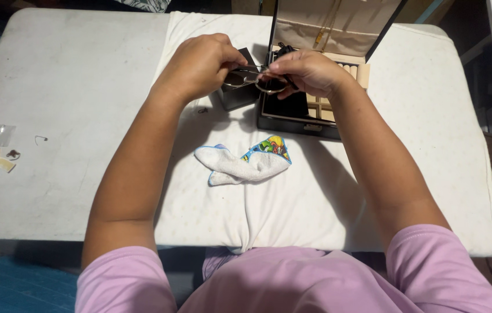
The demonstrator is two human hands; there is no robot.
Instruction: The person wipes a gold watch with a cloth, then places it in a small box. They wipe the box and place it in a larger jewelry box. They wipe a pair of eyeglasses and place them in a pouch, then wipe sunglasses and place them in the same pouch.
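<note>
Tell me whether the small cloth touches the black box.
Apart. The head view shows the cloth lying nearer the person, with a strip of white towel between it and the box.

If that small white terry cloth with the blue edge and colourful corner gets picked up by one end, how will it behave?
The small white terry cloth would probably hang limp: it already lies crumpled and folded on the white padded cover. It looks light, so a push would likely bunch it rather than slide it. Its fuzzy surface suggests an easy, non-slippery grip.
</note>
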